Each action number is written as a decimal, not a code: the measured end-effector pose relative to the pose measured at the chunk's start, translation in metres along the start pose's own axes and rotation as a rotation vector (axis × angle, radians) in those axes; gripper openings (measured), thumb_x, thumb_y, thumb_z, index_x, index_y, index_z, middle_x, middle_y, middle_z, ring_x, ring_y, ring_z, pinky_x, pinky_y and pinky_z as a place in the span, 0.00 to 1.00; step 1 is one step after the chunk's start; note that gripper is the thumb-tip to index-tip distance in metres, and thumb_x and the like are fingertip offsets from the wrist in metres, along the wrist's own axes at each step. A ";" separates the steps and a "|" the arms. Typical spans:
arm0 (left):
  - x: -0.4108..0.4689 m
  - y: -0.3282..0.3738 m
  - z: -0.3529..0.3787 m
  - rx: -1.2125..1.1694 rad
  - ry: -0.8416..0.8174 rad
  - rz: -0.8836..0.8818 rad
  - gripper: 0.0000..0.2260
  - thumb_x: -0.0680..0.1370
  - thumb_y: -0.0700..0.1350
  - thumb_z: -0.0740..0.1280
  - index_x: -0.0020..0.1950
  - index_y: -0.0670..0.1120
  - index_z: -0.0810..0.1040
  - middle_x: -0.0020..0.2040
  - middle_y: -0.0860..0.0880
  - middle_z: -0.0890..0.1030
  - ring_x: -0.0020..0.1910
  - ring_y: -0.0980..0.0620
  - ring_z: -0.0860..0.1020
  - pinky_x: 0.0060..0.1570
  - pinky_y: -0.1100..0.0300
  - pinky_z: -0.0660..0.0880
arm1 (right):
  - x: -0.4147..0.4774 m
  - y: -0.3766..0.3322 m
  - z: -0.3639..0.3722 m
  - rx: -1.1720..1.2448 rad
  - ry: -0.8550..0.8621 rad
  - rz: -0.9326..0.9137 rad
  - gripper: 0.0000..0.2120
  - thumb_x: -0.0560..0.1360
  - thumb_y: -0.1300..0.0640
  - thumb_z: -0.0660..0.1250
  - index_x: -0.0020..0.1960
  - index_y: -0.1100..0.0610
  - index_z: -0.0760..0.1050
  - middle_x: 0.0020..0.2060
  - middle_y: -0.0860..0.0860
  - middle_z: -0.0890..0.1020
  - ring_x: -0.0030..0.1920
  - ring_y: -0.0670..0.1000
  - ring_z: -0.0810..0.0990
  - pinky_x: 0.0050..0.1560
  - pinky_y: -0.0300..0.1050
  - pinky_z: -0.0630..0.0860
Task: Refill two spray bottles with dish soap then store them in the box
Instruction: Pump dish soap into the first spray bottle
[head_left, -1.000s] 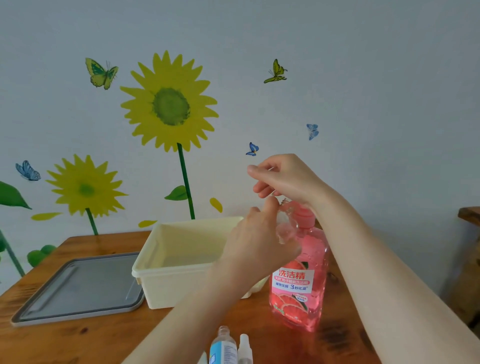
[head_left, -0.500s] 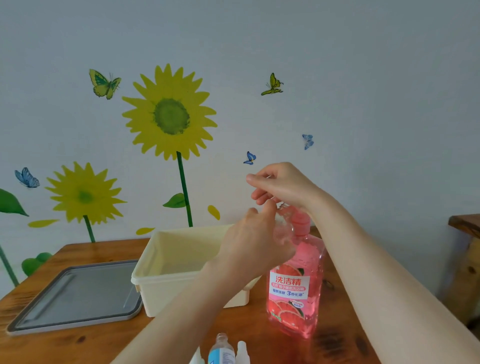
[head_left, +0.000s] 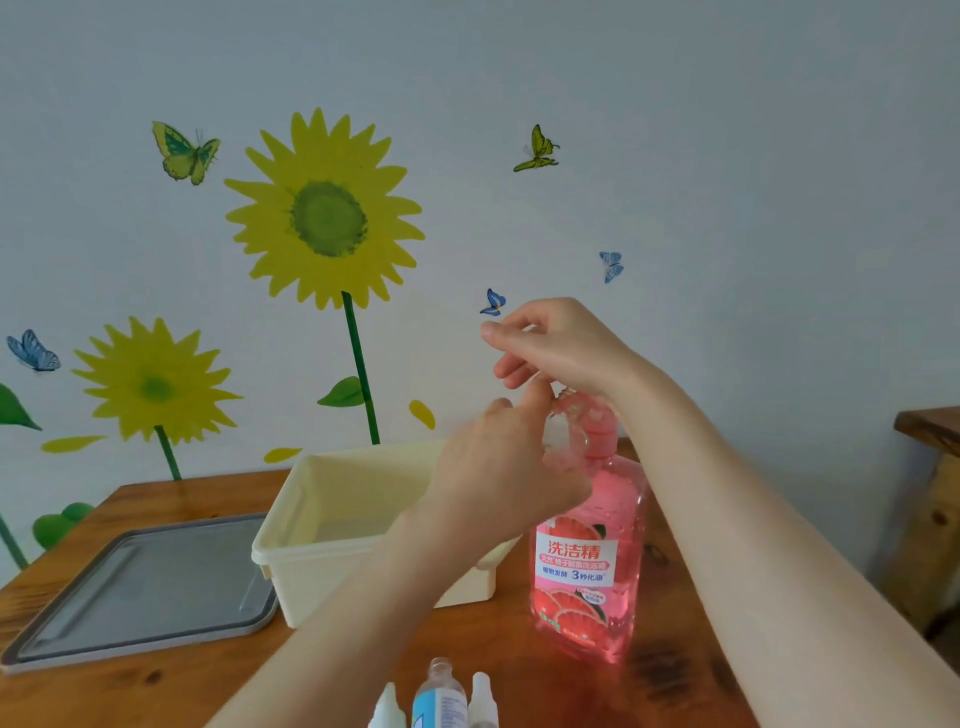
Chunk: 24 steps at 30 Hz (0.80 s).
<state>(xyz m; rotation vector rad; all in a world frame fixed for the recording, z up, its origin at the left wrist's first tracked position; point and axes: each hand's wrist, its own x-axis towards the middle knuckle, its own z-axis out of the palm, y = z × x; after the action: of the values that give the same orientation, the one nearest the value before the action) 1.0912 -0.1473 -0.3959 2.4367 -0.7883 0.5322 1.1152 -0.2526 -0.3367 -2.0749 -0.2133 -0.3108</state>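
A pink dish soap bottle (head_left: 589, 566) with a pump top stands on the wooden table, right of the box. My right hand (head_left: 563, 345) sits over the pump head with curled fingers, hiding it. My left hand (head_left: 498, 483) grips a small clear spray bottle (head_left: 563, 439) right beside the pump neck. At the bottom edge stands a second small bottle (head_left: 440, 693) with a blue label and no cap. Two white spray tops (head_left: 387, 707) (head_left: 483, 699) flank it.
A cream plastic box (head_left: 311, 551) stands open behind my left arm. Its grey lid (head_left: 145, 587) lies flat to the left on the table (head_left: 156, 691). A wall with sunflower stickers is close behind. A wooden piece of furniture (head_left: 930, 426) shows at the right edge.
Both hands stay at the pump with the clear bottle beside it. The view has only shifted slightly.
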 end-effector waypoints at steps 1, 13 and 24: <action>-0.004 0.002 0.003 -0.039 -0.010 -0.029 0.24 0.71 0.51 0.66 0.63 0.52 0.62 0.49 0.49 0.73 0.46 0.47 0.76 0.43 0.58 0.71 | -0.001 0.003 0.002 -0.008 0.021 -0.007 0.12 0.75 0.48 0.65 0.52 0.57 0.76 0.38 0.52 0.83 0.34 0.46 0.81 0.36 0.41 0.76; -0.011 0.003 0.010 -0.063 -0.004 -0.095 0.26 0.70 0.50 0.66 0.65 0.52 0.59 0.47 0.48 0.72 0.47 0.46 0.76 0.46 0.54 0.74 | 0.000 0.010 0.007 -0.081 0.073 -0.034 0.08 0.73 0.46 0.66 0.45 0.51 0.76 0.34 0.48 0.83 0.40 0.52 0.84 0.45 0.47 0.79; -0.010 0.006 0.007 -0.046 -0.039 -0.069 0.25 0.70 0.50 0.67 0.64 0.51 0.61 0.49 0.49 0.73 0.46 0.48 0.76 0.44 0.57 0.74 | -0.001 0.010 0.003 -0.043 0.022 -0.038 0.11 0.74 0.47 0.66 0.49 0.54 0.77 0.36 0.49 0.84 0.35 0.46 0.82 0.42 0.43 0.78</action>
<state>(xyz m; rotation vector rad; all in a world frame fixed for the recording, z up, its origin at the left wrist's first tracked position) 1.0817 -0.1514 -0.4047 2.4287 -0.7216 0.4374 1.1173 -0.2553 -0.3467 -2.1113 -0.2348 -0.3639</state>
